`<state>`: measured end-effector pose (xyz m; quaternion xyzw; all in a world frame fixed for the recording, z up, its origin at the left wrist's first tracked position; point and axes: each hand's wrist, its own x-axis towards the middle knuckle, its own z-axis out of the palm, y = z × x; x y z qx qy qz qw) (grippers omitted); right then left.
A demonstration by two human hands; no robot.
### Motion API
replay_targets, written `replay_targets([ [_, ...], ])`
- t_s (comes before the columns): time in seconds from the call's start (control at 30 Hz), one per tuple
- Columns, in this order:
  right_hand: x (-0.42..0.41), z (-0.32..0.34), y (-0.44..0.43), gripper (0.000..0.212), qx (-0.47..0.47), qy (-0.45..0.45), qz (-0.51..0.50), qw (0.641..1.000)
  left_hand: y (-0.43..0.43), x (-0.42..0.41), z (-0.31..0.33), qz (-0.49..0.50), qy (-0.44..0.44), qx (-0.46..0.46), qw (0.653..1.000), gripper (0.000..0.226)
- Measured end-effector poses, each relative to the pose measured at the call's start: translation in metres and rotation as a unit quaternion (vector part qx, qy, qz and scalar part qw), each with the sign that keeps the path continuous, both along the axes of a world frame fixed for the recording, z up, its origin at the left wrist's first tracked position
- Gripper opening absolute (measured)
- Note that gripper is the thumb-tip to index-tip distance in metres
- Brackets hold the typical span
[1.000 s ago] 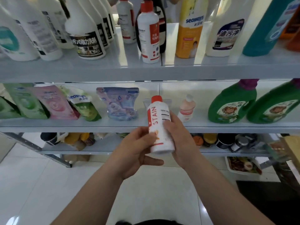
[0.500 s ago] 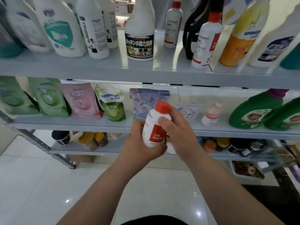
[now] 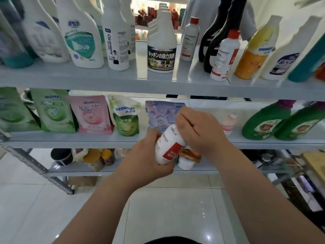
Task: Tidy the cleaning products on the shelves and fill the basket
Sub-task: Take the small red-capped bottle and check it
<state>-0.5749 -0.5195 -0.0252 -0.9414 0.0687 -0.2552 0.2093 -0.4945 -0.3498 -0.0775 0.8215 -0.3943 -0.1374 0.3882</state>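
Note:
A white stain-remover bottle (image 3: 168, 145) with a red label sits tilted in front of the middle shelf (image 3: 70, 140). My left hand (image 3: 149, 161) wraps its lower body from below. My right hand (image 3: 197, 131) closes over its top, hiding the red cap. A matching white bottle with a red cap (image 3: 225, 55) stands on the top shelf (image 3: 123, 80) at the right. No basket is in view.
The top shelf carries several spray and detergent bottles, among them a white kitchen cleaner bottle (image 3: 161, 48). Refill pouches (image 3: 93, 115), a small pink bottle (image 3: 228, 124) and two green jugs (image 3: 263, 122) line the middle shelf. Jars crowd the bottom shelf (image 3: 79, 168). White tiled floor lies below.
The bottle has been turned and tilted in my hands. My right hand slid from its side up over the cap. The view shifted left along the shelves.

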Motion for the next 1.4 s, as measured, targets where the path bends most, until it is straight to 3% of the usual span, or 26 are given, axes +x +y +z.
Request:
replay_targets([
  [0.13,0.005,0.013,0.008,0.027,-0.043,-0.001,0.069,0.997,0.011,0.003,0.004,-0.081,0.118,-0.023,0.989,0.054],
  [0.3,0.019,0.01,0.013,0.036,0.028,0.045,-0.013,0.999,0.012,0.006,0.002,-0.052,0.148,-0.056,0.986,0.058],
  [0.43,0.02,0.009,0.024,0.036,0.236,-0.008,-0.029,0.971,0.012,0.003,0.003,-0.037,0.212,-0.122,0.969,0.066],
  [0.53,0.016,0.0,0.029,0.012,0.38,-0.037,0.009,0.924,0.008,0.004,0.003,-0.008,0.347,-0.225,0.911,0.044],
  [0.6,0.012,-0.011,0.026,0.027,0.426,-0.023,0.029,0.904,0.002,0.01,0.003,0.025,0.405,-0.263,0.875,0.039],
  [0.67,0.012,-0.018,0.023,0.047,0.435,-0.007,0.04,0.9,-0.008,0.017,0.005,0.04,0.417,-0.276,0.865,0.036],
  [0.77,0.012,-0.019,0.009,0.061,0.437,-0.017,0.044,0.898,-0.032,0.02,0.013,0.024,0.406,-0.279,0.87,0.038],
  [0.87,0.011,-0.009,-0.015,0.058,0.453,-0.06,0.05,0.888,-0.062,0.016,0.025,0.013,0.379,-0.281,0.882,0.038],
  [1.0,0.01,0.003,-0.055,0.066,0.465,-0.125,0.043,0.875,-0.102,0.011,0.057,-0.016,0.295,-0.247,0.923,0.047],
  [1.1,0.01,0.014,-0.087,0.079,0.454,-0.178,0.016,0.873,-0.136,0.021,0.075,-0.043,0.206,-0.222,0.952,0.028],
  [1.2,0.012,0.025,-0.125,0.057,0.449,-0.226,-0.013,0.864,-0.172,0.045,0.088,-0.016,0.109,-0.221,0.969,0.04],
  [1.3,0.015,0.033,-0.163,0.057,0.443,-0.26,-0.024,0.858,-0.215,0.076,0.108,0.036,0.019,-0.215,0.976,0.048],
  [1.4,0.019,0.039,-0.188,0.052,0.43,-0.265,-0.027,0.862,-0.261,0.111,0.123,0.082,-0.019,-0.19,0.978,0.067],
])
